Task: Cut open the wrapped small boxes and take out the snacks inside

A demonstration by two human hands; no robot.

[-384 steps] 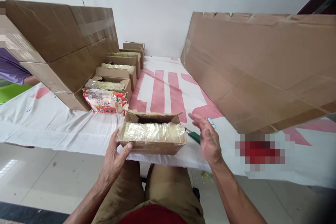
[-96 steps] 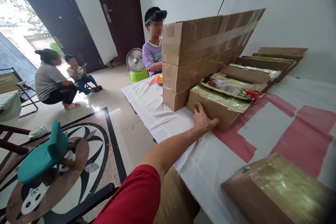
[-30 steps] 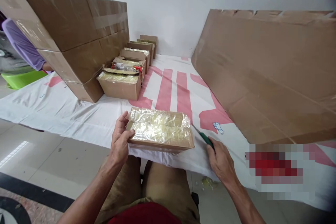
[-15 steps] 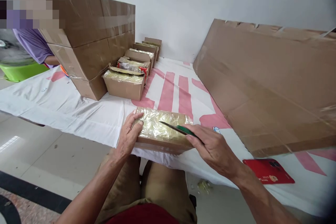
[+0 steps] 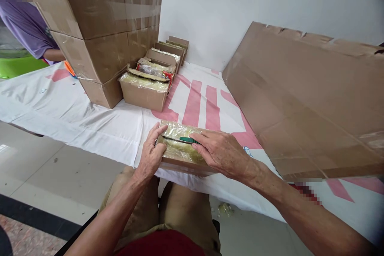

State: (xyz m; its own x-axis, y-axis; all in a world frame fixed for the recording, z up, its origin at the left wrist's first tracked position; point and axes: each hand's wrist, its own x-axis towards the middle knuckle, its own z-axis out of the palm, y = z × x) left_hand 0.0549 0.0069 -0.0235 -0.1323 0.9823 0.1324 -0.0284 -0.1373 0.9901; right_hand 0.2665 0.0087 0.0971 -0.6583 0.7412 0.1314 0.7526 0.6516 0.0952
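Note:
A small cardboard box (image 5: 180, 164) sits at the table's near edge, its top covered with shiny clear and yellowish tape. My left hand (image 5: 151, 148) grips its left end, with fingers and thumb over the top edge. In my right hand (image 5: 220, 150) is a green-handled knife (image 5: 186, 140), held low against the taped top. The blade points left along a dark slit in the tape, close to my left fingers. Much of the knife and the box's right end are hidden by my right hand.
Stacked large cartons (image 5: 105, 32) stand at the left, beside a row of small opened boxes (image 5: 144, 94). A big cardboard sheet (image 5: 300, 108) leans at the right. A person in a purple sleeve (image 5: 27, 28) is behind the cartons. White cloth with pink shapes (image 5: 192, 104) covers the table.
My right hand has moved left, bringing the knife down along the box top near my left hand. A slit now shows in the tape. The view has shifted slightly.

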